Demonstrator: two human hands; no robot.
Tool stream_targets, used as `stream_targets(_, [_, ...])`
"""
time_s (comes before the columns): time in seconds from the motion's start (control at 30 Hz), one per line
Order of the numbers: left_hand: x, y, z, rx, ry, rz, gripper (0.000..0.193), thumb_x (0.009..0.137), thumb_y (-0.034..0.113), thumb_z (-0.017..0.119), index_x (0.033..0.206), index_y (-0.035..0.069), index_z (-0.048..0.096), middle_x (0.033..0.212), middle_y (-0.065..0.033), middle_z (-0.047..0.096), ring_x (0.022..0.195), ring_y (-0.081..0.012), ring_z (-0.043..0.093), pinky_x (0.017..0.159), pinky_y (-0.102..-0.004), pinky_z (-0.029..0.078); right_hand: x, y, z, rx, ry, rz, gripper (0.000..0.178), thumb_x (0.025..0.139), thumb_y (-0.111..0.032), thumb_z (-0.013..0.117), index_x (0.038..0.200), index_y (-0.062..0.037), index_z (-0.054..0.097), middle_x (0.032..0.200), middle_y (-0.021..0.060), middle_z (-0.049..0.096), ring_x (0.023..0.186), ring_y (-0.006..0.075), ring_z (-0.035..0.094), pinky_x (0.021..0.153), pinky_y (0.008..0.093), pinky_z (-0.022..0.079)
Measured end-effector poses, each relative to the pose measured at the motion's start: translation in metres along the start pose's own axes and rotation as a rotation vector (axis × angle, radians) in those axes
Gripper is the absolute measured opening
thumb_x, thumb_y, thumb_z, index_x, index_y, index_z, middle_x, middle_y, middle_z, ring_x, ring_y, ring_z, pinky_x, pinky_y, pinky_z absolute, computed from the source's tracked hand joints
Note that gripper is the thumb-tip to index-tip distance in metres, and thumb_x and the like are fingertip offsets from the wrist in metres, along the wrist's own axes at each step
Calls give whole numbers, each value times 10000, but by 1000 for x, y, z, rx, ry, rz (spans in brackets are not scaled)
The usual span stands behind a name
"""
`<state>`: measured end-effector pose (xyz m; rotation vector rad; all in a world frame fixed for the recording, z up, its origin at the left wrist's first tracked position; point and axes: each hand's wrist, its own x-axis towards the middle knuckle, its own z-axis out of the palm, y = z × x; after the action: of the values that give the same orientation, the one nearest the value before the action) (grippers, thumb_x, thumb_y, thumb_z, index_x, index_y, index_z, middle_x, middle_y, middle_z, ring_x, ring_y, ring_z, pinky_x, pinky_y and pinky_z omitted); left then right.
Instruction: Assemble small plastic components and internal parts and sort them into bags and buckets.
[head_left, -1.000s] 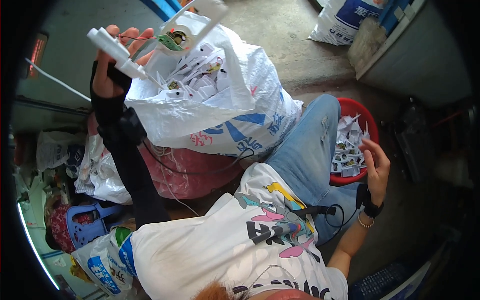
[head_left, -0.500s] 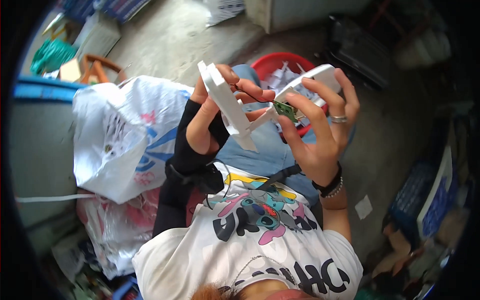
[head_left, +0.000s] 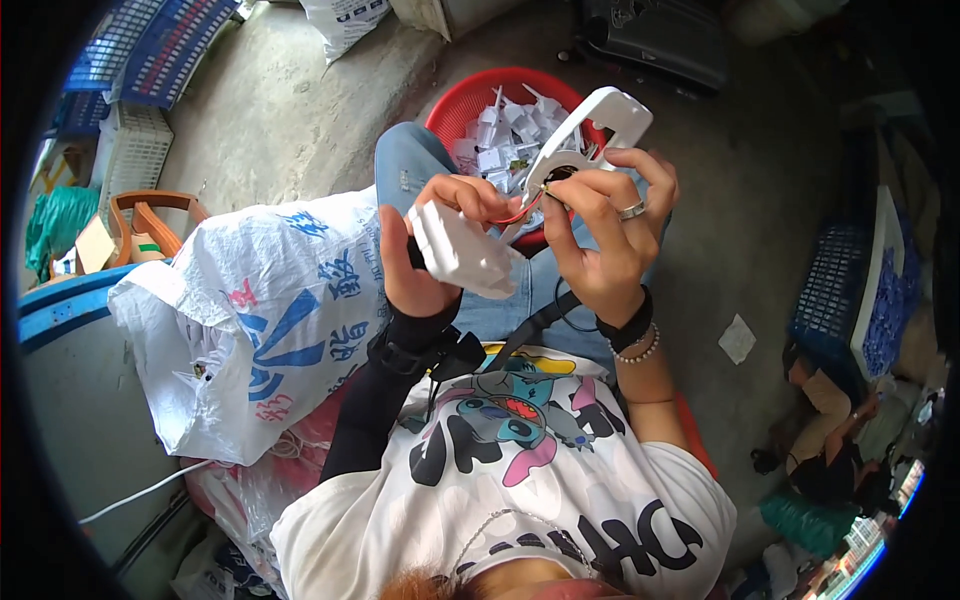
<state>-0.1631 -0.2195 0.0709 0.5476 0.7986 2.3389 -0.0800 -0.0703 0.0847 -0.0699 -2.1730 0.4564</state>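
My left hand [head_left: 420,270] is closed round a white plastic cover [head_left: 462,250], tilted, with its smooth side toward me. My right hand [head_left: 610,235] is closed too, its thumb and index finger pinching at a small part by the round opening of a second white plastic housing piece [head_left: 625,118]. This piece has a looped end that sticks up past my right fingers. Thin red wires [head_left: 522,213] run between the two hands. What my right fingertips pinch is mostly hidden.
Beyond my hands stands a red basket [head_left: 437,118] holding many white plastic pieces. At my left lies a large white woven sack [head_left: 300,330] with printing. A black case [head_left: 655,45] is at the far right, a blue crate [head_left: 828,285] at the right. Another person [head_left: 835,420] shows at the right edge.
The cover in my left hand has turned and come lower and nearer me. The housing in my right hand has tipped more upright. The green circuit board seen before is now hidden. My view has shifted.
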Motion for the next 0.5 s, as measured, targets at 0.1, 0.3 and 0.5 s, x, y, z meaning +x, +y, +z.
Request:
stream_targets(0.1, [-5, -2, -15, 165, 38, -232, 435, 955, 415, 373, 836, 13, 491, 790, -117, 570, 712, -189, 564, 742, -321, 487, -3, -1, 0, -5, -3, -28, 223, 665, -80, 736, 864, -141, 658, 897, -17, 589, 1013, 247, 514, 920, 486, 333])
stream_targets(0.3, [0, 9, -4, 99, -28, -510, 382, 956, 345, 441, 903, -14, 559, 736, -53, 575, 676, -110, 553, 623, -213, 445, -7, -3, 5, 33, -16, -34, 233, 662, -78, 739, 880, -140, 684, 857, -25, 596, 1014, 237, 510, 940, 491, 324])
stream_targets(0.5, [6, 14, 5, 692, -27, -422, 223, 896, 233, 616, 855, 14, 600, 743, 2, 597, 720, -55, 534, 652, -211, 418, -14, -1, 3, 34, -107, -21, 224, 672, -89, 742, 888, -132, 697, 849, -20, 603, 1014, 236, 505, 950, 489, 311])
